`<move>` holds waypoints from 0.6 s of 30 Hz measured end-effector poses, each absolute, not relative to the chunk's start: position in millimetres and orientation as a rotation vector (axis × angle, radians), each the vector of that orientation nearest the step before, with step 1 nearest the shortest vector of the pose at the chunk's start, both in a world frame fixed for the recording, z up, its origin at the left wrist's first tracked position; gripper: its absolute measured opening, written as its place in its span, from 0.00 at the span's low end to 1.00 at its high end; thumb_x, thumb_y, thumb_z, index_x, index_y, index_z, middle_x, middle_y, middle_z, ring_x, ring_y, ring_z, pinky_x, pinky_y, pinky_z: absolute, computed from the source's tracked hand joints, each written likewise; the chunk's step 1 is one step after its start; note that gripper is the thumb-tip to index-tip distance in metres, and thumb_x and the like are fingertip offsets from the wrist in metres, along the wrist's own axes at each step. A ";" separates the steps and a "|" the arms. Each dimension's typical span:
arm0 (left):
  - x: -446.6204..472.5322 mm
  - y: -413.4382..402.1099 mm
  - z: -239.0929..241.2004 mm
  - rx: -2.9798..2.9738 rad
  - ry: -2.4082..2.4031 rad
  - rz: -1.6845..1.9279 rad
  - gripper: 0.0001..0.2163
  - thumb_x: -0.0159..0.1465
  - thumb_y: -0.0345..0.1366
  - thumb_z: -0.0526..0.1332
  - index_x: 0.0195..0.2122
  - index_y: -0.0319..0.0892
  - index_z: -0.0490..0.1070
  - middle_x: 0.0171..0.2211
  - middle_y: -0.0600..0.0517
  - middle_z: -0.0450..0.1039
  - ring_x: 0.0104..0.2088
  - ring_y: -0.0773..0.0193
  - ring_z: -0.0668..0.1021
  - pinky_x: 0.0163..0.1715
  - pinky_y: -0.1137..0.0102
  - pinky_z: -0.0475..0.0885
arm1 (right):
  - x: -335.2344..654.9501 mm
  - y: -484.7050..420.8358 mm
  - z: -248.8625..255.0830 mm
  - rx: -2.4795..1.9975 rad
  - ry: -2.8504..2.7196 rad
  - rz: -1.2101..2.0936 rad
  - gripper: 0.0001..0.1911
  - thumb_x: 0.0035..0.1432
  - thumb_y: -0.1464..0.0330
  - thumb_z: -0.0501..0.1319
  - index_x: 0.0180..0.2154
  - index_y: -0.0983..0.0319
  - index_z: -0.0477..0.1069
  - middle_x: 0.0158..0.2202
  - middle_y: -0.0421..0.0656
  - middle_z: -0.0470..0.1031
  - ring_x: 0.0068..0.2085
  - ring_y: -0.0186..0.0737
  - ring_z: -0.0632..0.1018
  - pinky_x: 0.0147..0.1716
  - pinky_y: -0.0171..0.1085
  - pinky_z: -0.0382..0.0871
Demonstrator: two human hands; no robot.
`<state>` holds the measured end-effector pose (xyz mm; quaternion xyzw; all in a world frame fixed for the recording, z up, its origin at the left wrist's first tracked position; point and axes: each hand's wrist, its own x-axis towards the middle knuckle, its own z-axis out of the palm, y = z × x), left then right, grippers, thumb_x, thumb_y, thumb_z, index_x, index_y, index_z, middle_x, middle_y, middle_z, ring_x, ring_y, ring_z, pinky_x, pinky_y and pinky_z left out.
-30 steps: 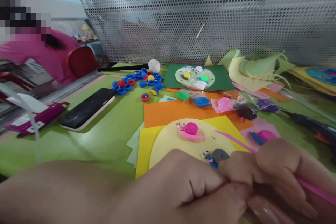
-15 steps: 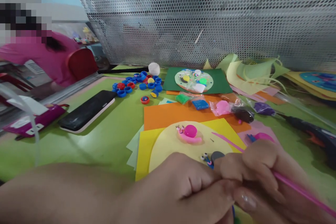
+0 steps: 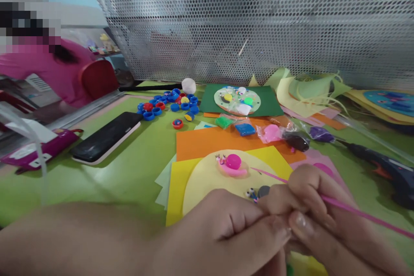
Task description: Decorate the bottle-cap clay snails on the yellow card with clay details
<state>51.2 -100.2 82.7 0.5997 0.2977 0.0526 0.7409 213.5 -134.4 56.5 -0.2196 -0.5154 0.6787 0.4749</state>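
My left hand (image 3: 233, 233) is closed, with thumb and forefinger pressed together against the fingertips of my right hand (image 3: 323, 211). Whatever lies between the fingertips is hidden. Across the curled fingers of my right hand runs a thin pink stick (image 3: 365, 214), its pointed end toward the paper. Just beyond the hands lies a pale yellow round paper (image 3: 203, 181) on a yellow sheet. A pink clay snail (image 3: 233, 163) with small eyes rests on that round. Partly behind my fingers is a second figure (image 3: 258, 192), grey and blue with googly eyes.
Bags of coloured clay (image 3: 246, 128) lie behind the orange sheet (image 3: 197, 140). Blue and red bottle caps (image 3: 157, 111) and a phone (image 3: 108, 137) are on the left. A glue gun (image 3: 384, 161) lies right. A metal mesh panel (image 3: 226, 21) stands behind; a person in pink (image 3: 69, 71) sits far left.
Both hands remain pressed together. My right hand has shifted slightly up and left, and the pink stick has moved left with it. The blue bit near its knuckles is now hidden.
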 end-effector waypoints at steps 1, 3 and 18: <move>51.3 -99.9 82.6 1.289 0.638 0.121 0.21 0.66 0.44 0.47 0.18 0.39 0.59 0.17 0.57 0.57 0.17 0.77 0.59 0.15 0.83 0.52 | 213.9 -133.6 56.7 -0.493 -1.188 1.740 0.13 0.67 0.71 0.51 0.30 0.59 0.50 0.26 0.36 0.54 0.24 0.32 0.54 0.25 0.28 0.55; 51.3 -99.6 81.3 1.214 0.612 0.145 0.23 0.66 0.47 0.47 0.18 0.39 0.59 0.16 0.58 0.56 0.16 0.77 0.58 0.14 0.83 0.52 | 214.4 -132.3 56.5 -0.441 -1.076 1.826 0.13 0.67 0.73 0.51 0.29 0.60 0.51 0.26 0.35 0.54 0.24 0.31 0.54 0.25 0.26 0.55; 58.6 -86.0 54.0 1.268 0.632 0.305 0.24 0.65 0.52 0.46 0.20 0.38 0.62 0.11 0.58 0.59 0.12 0.75 0.65 0.12 0.82 0.60 | 212.6 -120.9 39.3 -0.870 -1.258 1.414 0.14 0.67 0.64 0.53 0.31 0.59 0.50 0.25 0.35 0.54 0.23 0.31 0.62 0.22 0.30 0.61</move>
